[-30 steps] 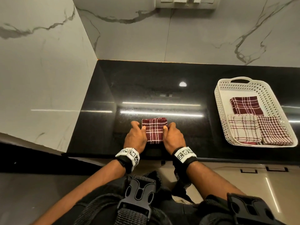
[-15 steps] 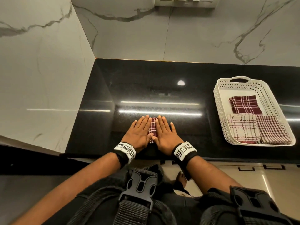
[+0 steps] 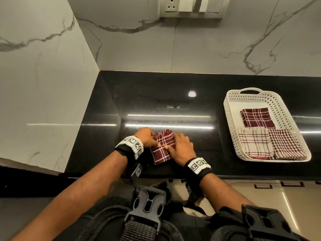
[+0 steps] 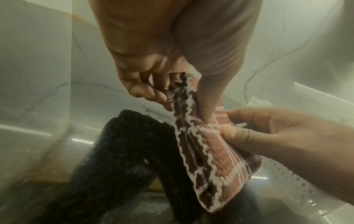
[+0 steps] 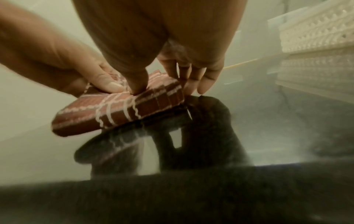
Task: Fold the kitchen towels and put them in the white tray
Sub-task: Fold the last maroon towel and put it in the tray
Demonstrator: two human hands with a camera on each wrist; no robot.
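A folded maroon towel with white checks (image 3: 162, 147) is held just above the black counter (image 3: 156, 101) near its front edge. My left hand (image 3: 147, 140) pinches its left side, thumb on top and fingers underneath. My right hand (image 3: 180, 146) grips its right side the same way. The left wrist view shows the folded towel (image 4: 206, 151) between both thumbs. In the right wrist view the towel (image 5: 118, 106) is lifted and tilted above its reflection. The white perforated tray (image 3: 231, 119) stands at the right and holds three folded towels: maroon (image 3: 255, 118), cream checked (image 3: 254, 144), small-check (image 3: 286, 146).
Marble walls close the counter at the left (image 3: 43, 84) and the back (image 3: 191, 49). A socket and switch plate (image 3: 191, 6) sits high on the back wall. Bare black counter lies between the towel and the tray. The counter's front edge (image 3: 243, 177) runs below my wrists.
Half a second ago both hands lay flat, pressing the folded towel down. Now both hands pinch its sides and have raised it off the counter, turned slightly.
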